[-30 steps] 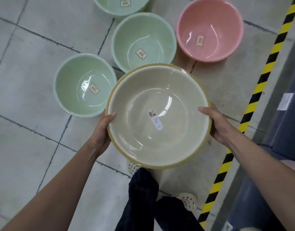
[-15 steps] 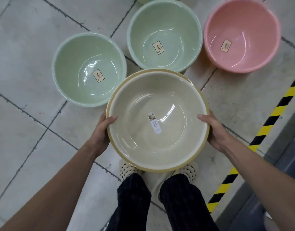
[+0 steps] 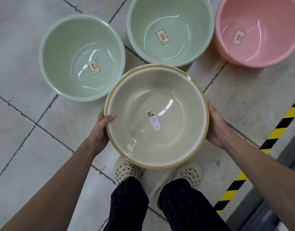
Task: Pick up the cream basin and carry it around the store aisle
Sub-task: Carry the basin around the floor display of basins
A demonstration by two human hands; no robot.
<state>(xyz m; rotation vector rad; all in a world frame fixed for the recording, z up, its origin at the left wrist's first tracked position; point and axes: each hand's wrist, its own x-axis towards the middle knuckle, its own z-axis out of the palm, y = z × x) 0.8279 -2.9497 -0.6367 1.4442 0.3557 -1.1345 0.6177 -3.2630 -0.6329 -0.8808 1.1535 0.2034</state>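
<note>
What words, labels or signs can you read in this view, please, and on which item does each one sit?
"CHN SERIES": sticker inside the left green basin.
"CHN SERIES": sticker inside the middle green basin.
Sticker inside the pink basin: too blurred to read.
Long white sticker inside the cream basin, held by the left hand and right hand: print too small to read.
Yellow-and-black floor tape: stripes only, no text.

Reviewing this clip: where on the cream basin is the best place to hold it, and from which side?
By the rim, one hand on each opposite side, as here: left hand and right hand hold the cream basin from left and right. It is wide, round, upright and has no handles, so two opposite holds should keep it level.
</note>
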